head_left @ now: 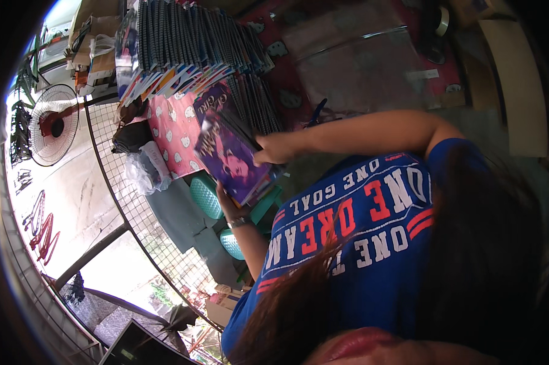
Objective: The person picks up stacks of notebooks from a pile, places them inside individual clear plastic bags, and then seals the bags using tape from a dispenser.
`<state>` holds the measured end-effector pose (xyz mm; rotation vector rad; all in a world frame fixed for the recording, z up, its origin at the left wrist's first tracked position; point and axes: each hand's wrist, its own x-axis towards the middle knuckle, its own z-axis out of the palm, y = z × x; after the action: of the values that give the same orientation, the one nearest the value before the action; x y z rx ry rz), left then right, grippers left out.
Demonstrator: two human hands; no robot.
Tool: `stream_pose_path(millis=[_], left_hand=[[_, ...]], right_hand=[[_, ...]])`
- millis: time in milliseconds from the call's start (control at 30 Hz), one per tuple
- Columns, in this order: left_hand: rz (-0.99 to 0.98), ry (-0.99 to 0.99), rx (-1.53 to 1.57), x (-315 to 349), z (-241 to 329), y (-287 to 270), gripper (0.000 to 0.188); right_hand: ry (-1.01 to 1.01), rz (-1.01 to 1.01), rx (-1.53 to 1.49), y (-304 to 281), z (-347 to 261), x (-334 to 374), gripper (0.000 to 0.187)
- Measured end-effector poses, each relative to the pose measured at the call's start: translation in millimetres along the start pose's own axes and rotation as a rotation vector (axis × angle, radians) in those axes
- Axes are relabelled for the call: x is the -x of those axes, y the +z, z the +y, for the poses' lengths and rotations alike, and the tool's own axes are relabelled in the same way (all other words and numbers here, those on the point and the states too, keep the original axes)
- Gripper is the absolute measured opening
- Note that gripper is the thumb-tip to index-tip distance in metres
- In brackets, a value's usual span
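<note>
The right hand [276,148] pinched the right edge of a purple notebook [238,163], mid-frame; the left hand [228,205] touched its lower-left edge, finger closure indeterminable. The cover bore a portrait and pale lettering, and it lay tilted. Spiral-bound stacks [186,39] bounded it above. Leftward, pink patterned cloth [172,131] extended to the table's edge; below stood a teal chair [205,193].

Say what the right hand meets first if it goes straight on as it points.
Most likely the purple notebook, just ahead of the right hand; depth there is hard to judge.
</note>
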<state>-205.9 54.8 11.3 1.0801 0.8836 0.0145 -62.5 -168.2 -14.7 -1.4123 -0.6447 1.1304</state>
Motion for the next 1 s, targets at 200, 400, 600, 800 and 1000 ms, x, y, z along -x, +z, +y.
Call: stream_pose_path(millis=[200,400,600,800,1000], left_hand=[[-0.208,0.282,0.154,5.6,-42.5,-58.9,0.056],[-0.390,0.260,-0.162,-0.2,27.1,45.6,0.052],[-0.874,0.117,0.190,-46.5,-5.6,209.5,0.092],[-1.007,0.347,-0.384,-126.1,-111.4,254.2,0.110],[-0.833,0.404,-0.435,-179.9,-114.1,275.3,0.107]], right_hand=[[-0.688,0.147,0.636,-14.5,12.1,25.9,0.069],[-1.127,0.742,1.208,-76.6,-27.6,68.4,0.062],[-0.773,0.689,0.307,-139.6,66.1,113.0,0.072],[-0.321,0.992,0.121,-162.9,174.4,144.9,0.076],[-0.330,0.978,0.058,-170.8,175.7,125.1,0.073]])
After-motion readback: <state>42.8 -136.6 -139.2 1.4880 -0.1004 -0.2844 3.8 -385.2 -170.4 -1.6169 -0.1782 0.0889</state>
